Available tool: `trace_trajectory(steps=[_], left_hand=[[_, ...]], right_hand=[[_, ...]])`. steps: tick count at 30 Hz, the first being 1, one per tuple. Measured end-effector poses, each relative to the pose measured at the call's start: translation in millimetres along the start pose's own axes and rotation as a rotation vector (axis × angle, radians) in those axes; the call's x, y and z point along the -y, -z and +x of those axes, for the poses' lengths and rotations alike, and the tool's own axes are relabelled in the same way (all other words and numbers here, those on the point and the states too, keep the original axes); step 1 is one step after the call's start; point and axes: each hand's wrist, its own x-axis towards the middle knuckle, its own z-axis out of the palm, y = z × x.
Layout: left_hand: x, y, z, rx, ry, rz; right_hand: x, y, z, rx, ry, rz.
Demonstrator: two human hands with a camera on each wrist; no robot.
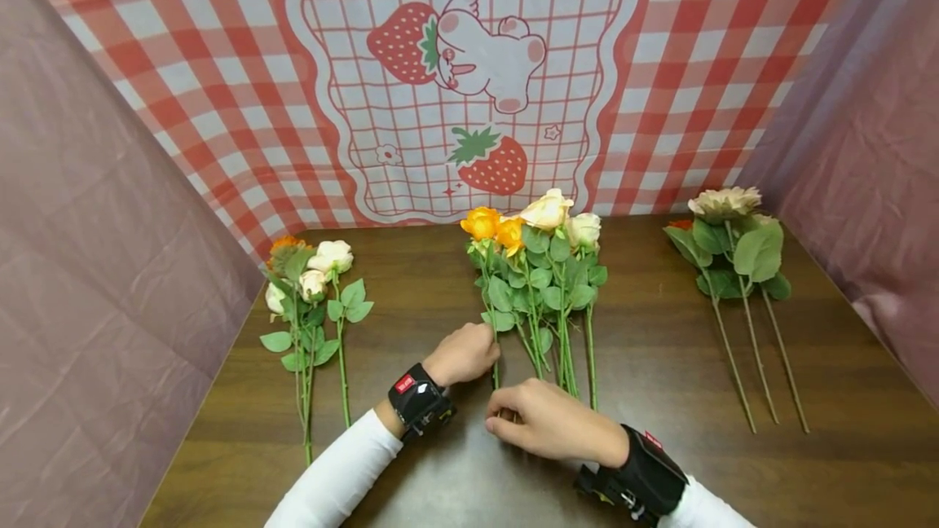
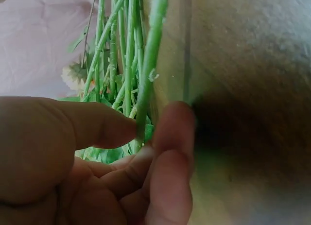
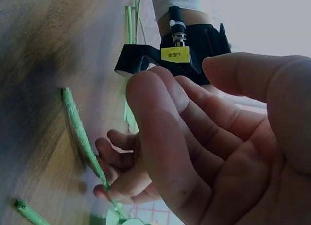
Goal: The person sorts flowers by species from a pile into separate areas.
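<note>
In the head view, a middle group of orange, peach and cream flowers [image 1: 546, 210] lies on the table, stems toward me. My left hand [image 1: 464, 353] pinches the leftmost green stem [image 1: 495, 373] of this group, which appears to lead up to an orange flower [image 1: 480, 222]. The left wrist view shows that stem [image 2: 150, 64] between thumb and fingertips. Just nearer to me is my right hand [image 1: 550, 422], fingers loosely bent. In the right wrist view its thumb and fingers [image 3: 155, 123] are apart with nothing between them; the held stem's cut end [image 3: 67, 95] shows beyond.
On the left lie white roses [image 1: 332, 256] and an orange flower [image 1: 286, 251] with leafy stems. Three long stems with a large pale bloom [image 1: 725, 204] lie at the right. A red checked cloth [image 1: 675, 63] hangs behind the brown table [image 1: 653, 381].
</note>
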Motion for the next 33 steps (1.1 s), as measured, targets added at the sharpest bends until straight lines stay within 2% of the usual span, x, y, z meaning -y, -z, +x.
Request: trace_trajectory(steps=[5,18,24,28,33], left_hand=[[0.2,-1.5,1.4,-0.041,-0.012,0.041],[3.9,-1.7,-4.3,-0.064,0.004,0.009],[2.9,-4.9,-3.5,-0.099,0.03,0.01],[1.2,-6.7,-1.8,-0.093,0.072,-0.009],[-3.0,-10.0,1.1,-0.089,0.096,0.042]], right_hand=[[0.2,0.1,1.1,0.013,-0.001,-0.003],[0.5,-1.4,2.3,0.029,0.002,-0.016],[-0.1,-3.5,3.0,0.036,-0.003,-0.02],[-0.6,-3.4,3.2,0.039,-0.004,-0.024],[-0.6,-2.9,3.1,0.037,-0.002,-0.035]])
